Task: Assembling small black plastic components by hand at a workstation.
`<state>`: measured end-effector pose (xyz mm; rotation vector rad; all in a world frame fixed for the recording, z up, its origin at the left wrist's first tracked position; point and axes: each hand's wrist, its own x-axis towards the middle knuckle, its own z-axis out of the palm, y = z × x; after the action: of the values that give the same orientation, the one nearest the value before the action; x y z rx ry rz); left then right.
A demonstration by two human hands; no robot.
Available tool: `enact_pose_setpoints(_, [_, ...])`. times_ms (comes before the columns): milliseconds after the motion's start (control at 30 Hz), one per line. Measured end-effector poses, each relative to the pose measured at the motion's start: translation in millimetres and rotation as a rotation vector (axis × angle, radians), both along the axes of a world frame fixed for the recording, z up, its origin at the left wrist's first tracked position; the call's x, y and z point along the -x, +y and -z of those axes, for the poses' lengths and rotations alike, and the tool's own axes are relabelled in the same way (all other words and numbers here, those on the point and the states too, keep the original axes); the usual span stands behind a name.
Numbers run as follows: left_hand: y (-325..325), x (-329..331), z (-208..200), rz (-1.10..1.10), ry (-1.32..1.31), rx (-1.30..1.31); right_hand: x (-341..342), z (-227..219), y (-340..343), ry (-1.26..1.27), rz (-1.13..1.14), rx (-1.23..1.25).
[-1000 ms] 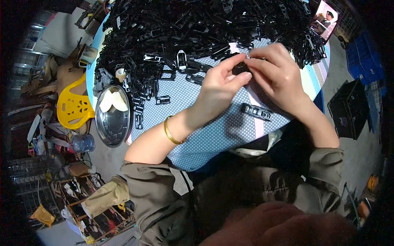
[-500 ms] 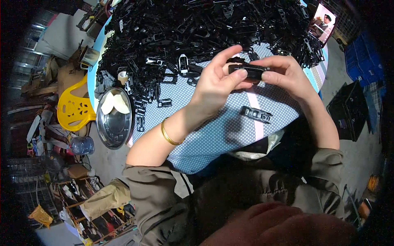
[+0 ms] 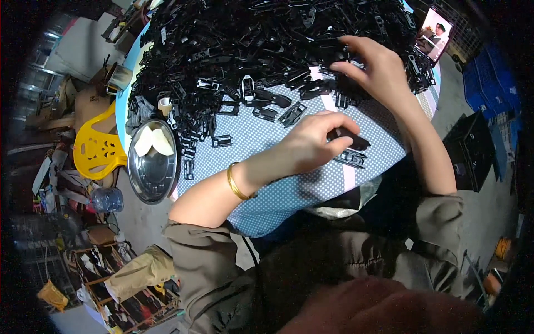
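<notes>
1. one table [image 3: 272, 195] is before me, with dotted blue cloth showing on its near side.
2. one heap of black parts [image 3: 250, 39] covers the far side, too many to count.
3. one yellow chair [image 3: 95, 149] stands left of the table.
4. one oval tray [image 3: 153, 177] at the left edge holds two pale wedges [image 3: 162, 142].
5. of my two hands, the left hand [image 3: 317, 136] is clamped on one dark part [image 3: 360, 142] over the near cloth; the right hand [image 3: 382, 69] is at the heap, thumb and forefinger apart.
6. one lit phone [image 3: 434, 36] stands far right.
7. one framed part [image 3: 354, 160] lies just beside the dark part; i cannot tell if they touch.
</notes>
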<state>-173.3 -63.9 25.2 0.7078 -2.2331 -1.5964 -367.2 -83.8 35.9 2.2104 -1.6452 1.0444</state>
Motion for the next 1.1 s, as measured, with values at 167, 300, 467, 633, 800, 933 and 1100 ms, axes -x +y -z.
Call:
enact_pose_setpoints(167, [-5.5, 0.2, 8.6, -0.162, 0.152, -0.091, 1.6, 6.5, -4.8, -0.003, -0.003, 0.041])
enact_pose_setpoints(300, [-17.1, -3.8, -0.3, -0.272, 0.519, -0.532, -10.6, -4.4, 23.6, -0.126, -0.223, 0.189])
enact_pose_setpoints(467, [-24.1, -4.4, 4.4, -0.301, 0.631, -0.671, -29.5, -3.1, 37.2, -0.011, -0.483, 0.132])
enact_pose_setpoints(633, [-29.2, -8.0, -7.8, -0.487, 0.486, -0.613, 21.9, -13.4, 31.5, -0.079, -0.086, -0.176])
enact_pose_setpoints(800, [-32.3, -13.9, 2.6, -0.554, 0.295, -0.268, 21.1, 1.6, 37.0, 0.235, -0.051, -0.372])
enact_pose_setpoints(933, [-38.9, -14.5, -2.6, -0.643, 0.018, 0.638, 26.0, 4.6, 38.3, 0.315, -0.037, -0.357])
enact_pose_setpoints(1100, [-52.6, -25.5, -10.9, -0.618, 0.064, 1.202, 22.1, -0.7, 36.0, 0.095, -0.013, -0.21])
